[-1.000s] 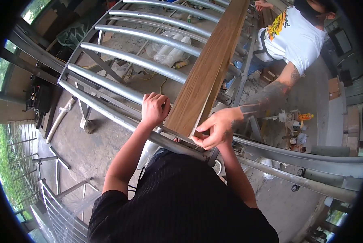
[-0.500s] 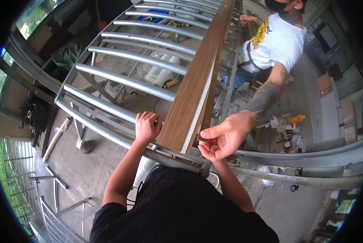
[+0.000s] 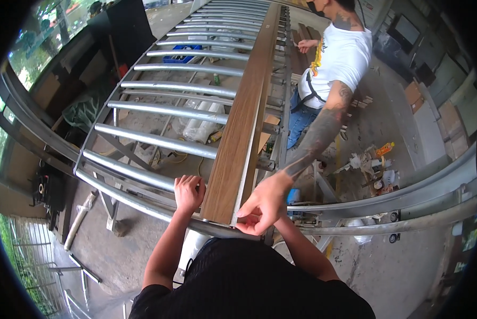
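Observation:
A long brown wood-grain plank (image 3: 225, 165) with a pale strip along its right edge lies lengthwise on a frame of metal rollers (image 3: 158, 142). Beside its near left corner is my left hand (image 3: 189, 193), fingers curled and pressed together; what they close on, if anything, is hidden. My right forearm (image 3: 304, 245) reaches up to the plank's near end, but the hand itself is covered by a co-worker's hand (image 3: 264, 204). That hand, thumb and fingers bent, touches the near right corner of the plank.
A co-worker in a white shirt (image 3: 344, 58) stands right of the frame. Under the rollers lie clear plastic-wrapped rolls (image 3: 201, 125) and a blue crate (image 3: 182, 54). A curved metal rail (image 3: 387, 199) spans the right side. Litter and an orange bottle (image 3: 385, 149) lie beyond it.
My view has shifted, so the frame sits lower and further left. The co-worker's hand has moved left and down onto the plank's near corner. The gap along its right edge looks narrower.

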Action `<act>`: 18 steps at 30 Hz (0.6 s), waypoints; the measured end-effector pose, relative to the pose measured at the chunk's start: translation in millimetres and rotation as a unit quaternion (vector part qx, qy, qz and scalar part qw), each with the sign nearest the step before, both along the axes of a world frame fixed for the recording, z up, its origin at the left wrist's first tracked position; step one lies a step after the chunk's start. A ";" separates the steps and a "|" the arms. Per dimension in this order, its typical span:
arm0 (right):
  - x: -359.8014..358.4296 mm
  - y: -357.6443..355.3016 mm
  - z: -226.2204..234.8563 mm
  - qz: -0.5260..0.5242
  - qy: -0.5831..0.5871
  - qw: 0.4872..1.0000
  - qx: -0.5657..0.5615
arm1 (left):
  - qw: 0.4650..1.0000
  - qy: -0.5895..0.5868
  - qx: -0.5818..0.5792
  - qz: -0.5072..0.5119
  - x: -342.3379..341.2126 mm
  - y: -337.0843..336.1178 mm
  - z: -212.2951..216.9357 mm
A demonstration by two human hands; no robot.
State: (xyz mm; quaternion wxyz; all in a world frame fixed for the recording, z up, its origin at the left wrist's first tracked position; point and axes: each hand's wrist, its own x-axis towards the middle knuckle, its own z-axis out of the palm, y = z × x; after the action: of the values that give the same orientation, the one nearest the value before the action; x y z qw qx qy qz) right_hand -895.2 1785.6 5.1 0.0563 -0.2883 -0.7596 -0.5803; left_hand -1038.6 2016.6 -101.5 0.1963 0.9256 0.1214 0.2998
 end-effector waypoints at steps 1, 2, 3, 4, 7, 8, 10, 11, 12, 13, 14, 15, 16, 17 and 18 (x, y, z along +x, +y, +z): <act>-12.7 -14.0 -27.7 -0.095 0.219 0.970 -0.054 | 1.000 0.001 -0.014 -0.001 0.8 -0.6 0.1; -14.2 -20.3 -50.9 -0.189 0.429 0.878 -0.096 | 0.999 0.017 -0.034 0.001 3.4 -2.3 1.6; -37.4 -34.2 -83.4 -0.265 0.616 0.731 -0.126 | 0.994 0.015 -0.101 0.029 -1.2 1.9 -4.7; -37.1 -49.3 -104.9 -0.320 0.770 0.535 -0.138 | 0.984 0.018 -0.168 0.050 -3.1 6.2 -10.5; -35.1 -44.2 -118.4 -0.265 0.766 0.584 -0.040 | 0.906 -0.048 -0.419 -0.032 5.7 -1.7 19.6; -30.5 -47.9 -123.0 -0.290 0.758 0.584 -0.042 | 0.908 -0.050 -0.413 -0.057 9.7 -13.0 31.1; -24.5 -55.6 -114.9 -0.298 0.764 0.571 -0.046 | 0.912 0.010 -0.397 -0.100 15.6 -38.5 54.8; -25.6 -59.6 -113.1 -0.274 0.779 0.564 0.007 | 0.937 0.037 -0.324 -0.128 19.0 -53.3 66.6; -28.9 -68.4 -113.4 -0.252 0.790 0.556 0.061 | 0.954 0.062 -0.248 -0.159 23.0 -65.7 69.1; -33.3 -76.1 -110.4 -0.246 0.792 0.552 0.091 | 0.947 0.064 -0.242 -0.202 23.0 -65.7 59.0; -40.8 -86.5 -112.8 -0.261 0.792 0.540 0.113 | 0.935 0.066 -0.285 -0.198 19.0 -65.3 46.4; -49.8 -100.8 -114.5 -0.277 0.791 0.528 0.135 | 0.923 0.067 -0.327 -0.194 15.2 -65.8 35.2; -60.7 -120.3 -115.8 -0.291 0.800 0.505 0.139 | 0.929 0.093 -0.318 -0.169 16.5 -77.9 39.6; -71.4 -141.2 -121.7 -0.307 0.800 0.494 0.144 | 0.945 0.094 -0.266 -0.169 16.6 -86.9 45.9; -85.2 -162.5 -130.9 -0.323 0.800 0.484 0.150 | 0.958 0.092 -0.213 -0.169 14.3 -95.5 48.5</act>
State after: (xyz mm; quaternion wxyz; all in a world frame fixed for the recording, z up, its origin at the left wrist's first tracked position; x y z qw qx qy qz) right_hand -980.3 1623.1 -125.8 0.4904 -0.8402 -0.1423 -0.1823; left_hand -1024.3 1921.1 -53.0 0.4247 0.8931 0.0414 0.1427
